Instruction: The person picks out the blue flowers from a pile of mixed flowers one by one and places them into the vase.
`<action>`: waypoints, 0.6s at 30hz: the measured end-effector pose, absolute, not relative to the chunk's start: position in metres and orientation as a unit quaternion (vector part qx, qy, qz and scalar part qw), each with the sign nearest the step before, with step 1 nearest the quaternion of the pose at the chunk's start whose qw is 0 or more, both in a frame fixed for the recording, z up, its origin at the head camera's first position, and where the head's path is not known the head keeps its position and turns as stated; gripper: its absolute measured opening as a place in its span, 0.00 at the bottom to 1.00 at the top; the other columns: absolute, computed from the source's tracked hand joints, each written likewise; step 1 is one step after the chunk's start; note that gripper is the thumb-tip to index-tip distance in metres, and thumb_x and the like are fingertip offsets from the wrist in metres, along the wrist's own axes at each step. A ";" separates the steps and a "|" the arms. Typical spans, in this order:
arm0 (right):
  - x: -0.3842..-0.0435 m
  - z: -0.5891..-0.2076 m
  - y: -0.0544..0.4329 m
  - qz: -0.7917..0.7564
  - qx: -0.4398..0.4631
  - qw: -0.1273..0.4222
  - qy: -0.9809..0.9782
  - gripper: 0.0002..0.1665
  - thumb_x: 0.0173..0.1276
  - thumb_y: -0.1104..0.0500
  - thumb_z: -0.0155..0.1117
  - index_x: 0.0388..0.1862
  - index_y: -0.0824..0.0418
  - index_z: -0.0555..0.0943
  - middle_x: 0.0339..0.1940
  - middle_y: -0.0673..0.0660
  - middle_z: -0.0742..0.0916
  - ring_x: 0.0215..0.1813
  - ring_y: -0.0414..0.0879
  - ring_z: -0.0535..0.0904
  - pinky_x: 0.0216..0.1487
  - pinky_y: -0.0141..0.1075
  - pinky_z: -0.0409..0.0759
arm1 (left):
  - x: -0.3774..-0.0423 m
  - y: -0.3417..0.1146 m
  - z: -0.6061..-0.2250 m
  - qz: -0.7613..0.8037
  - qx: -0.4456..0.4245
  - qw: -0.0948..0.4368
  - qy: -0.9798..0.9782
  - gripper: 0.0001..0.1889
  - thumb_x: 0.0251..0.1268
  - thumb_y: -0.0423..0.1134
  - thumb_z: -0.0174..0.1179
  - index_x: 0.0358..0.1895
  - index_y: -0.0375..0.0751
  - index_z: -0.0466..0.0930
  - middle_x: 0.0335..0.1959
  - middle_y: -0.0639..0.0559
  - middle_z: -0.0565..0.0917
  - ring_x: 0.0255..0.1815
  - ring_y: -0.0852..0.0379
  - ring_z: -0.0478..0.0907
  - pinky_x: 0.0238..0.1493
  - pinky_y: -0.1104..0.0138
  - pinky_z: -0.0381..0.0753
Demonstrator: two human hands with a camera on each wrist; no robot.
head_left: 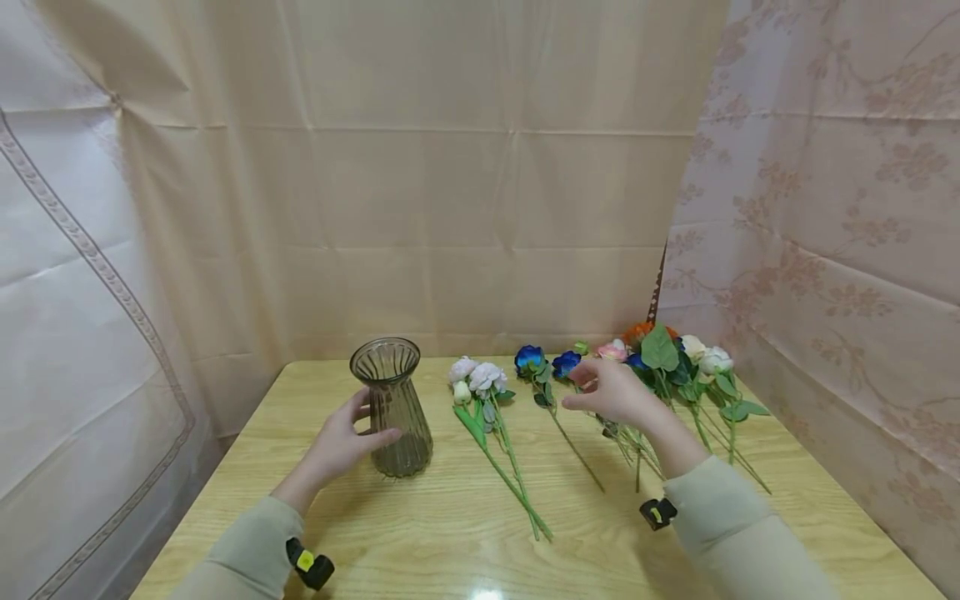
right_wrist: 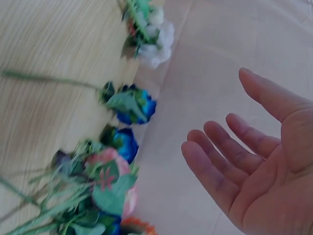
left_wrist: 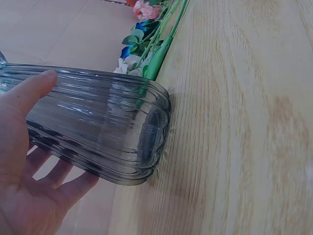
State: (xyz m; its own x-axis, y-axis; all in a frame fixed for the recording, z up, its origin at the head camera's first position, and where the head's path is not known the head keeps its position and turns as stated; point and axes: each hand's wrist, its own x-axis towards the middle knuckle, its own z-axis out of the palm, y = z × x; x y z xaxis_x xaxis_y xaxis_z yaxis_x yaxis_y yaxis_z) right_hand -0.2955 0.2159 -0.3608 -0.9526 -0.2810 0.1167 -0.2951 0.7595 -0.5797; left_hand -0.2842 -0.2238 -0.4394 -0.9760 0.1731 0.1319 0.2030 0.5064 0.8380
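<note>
Wooden table: left fingers round a glass vase, pale flowers beside it; right fingers wide.

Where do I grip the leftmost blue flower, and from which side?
Pinch the blue flower at the bare middle of its stem, below the leaves, coming down from above. It lies along the table, thin and nearly straight, with wood showing on both sides there, so a pinch should clear the neighbouring stems and spare the petals.
</note>
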 end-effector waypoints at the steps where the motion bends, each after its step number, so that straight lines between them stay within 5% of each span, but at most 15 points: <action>1: -0.296 -0.362 0.220 0.299 0.152 0.018 -0.942 0.25 0.64 0.47 0.77 0.52 0.61 0.82 0.51 0.59 0.85 0.54 0.59 0.82 0.50 0.52 0.83 | -0.285 -0.224 -0.440 -0.486 -0.109 0.017 -0.867 0.54 0.61 0.54 0.74 0.81 0.39 0.50 0.76 0.36 0.64 0.74 0.34 0.63 0.65 0.40 0.71; 11: -0.296 -0.373 0.253 0.251 0.086 -0.007 -0.964 0.36 0.63 0.46 0.77 0.62 0.67 0.79 0.60 0.68 0.82 0.61 0.66 0.77 0.56 0.59 0.78 | -0.286 -0.225 -0.441 -0.486 -0.108 0.017 -0.867 0.54 0.60 0.54 0.74 0.81 0.39 0.50 0.76 0.37 0.63 0.74 0.35 0.63 0.66 0.40 0.71; 18: -0.294 -0.386 0.269 0.232 0.066 -0.032 -0.970 0.37 0.62 0.49 0.77 0.61 0.73 0.77 0.55 0.69 0.83 0.58 0.66 0.78 0.54 0.57 0.80 | -0.285 -0.226 -0.441 -0.485 -0.105 0.013 -0.868 0.54 0.62 0.53 0.73 0.82 0.39 0.48 0.77 0.37 0.61 0.75 0.34 0.62 0.66 0.39 0.70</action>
